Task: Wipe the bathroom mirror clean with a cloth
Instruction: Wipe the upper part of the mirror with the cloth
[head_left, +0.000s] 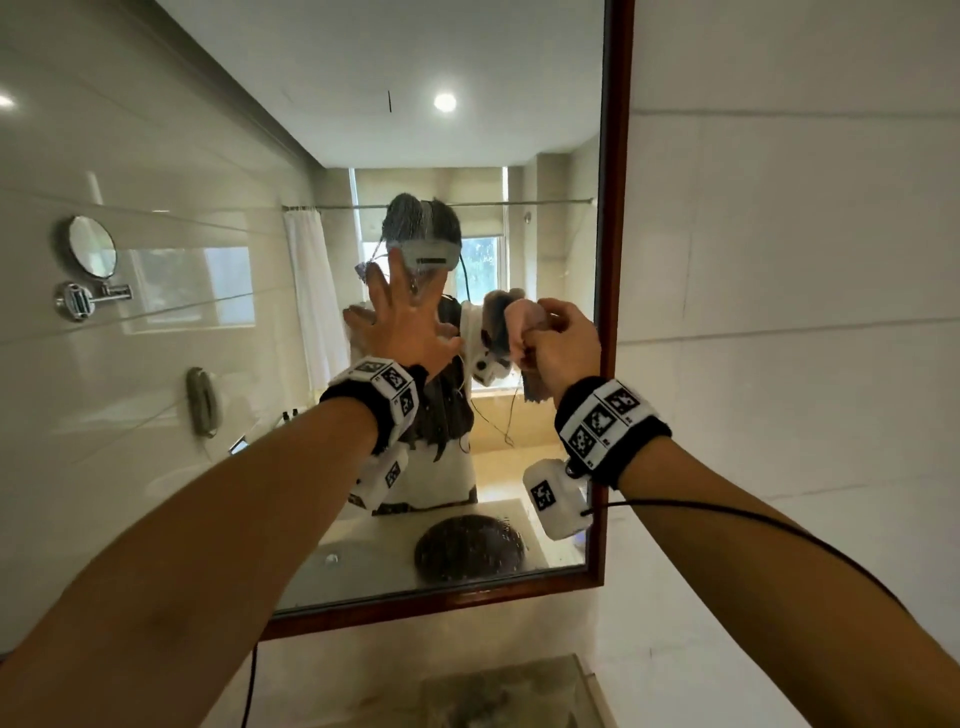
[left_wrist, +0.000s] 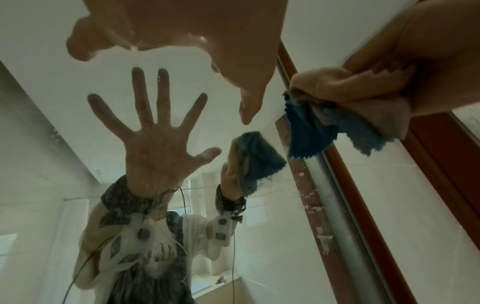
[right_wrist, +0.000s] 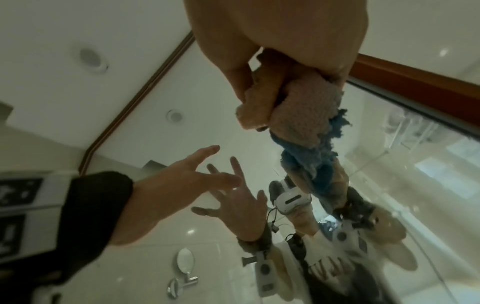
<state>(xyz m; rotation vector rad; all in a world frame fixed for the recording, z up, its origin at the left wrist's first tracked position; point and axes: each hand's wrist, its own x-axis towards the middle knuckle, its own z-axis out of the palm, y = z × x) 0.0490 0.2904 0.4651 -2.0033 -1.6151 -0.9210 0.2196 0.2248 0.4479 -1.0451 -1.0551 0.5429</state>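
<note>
Glass near the mirror's right edge is speckled with droplets. The right hand bunches a tan-and-blue cloth in curled fingers, close to the wooden frame, likely readying a wipe. The left hand spreads its fingers toward the glass, seemingly for bracing.

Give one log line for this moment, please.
left hand: open, spread at mirror | right hand: grips bunched cloth | wiping: not visible

Head view bright, ceiling spotlight glaring; wrist views dimmer, soft, edges warped.
</note>
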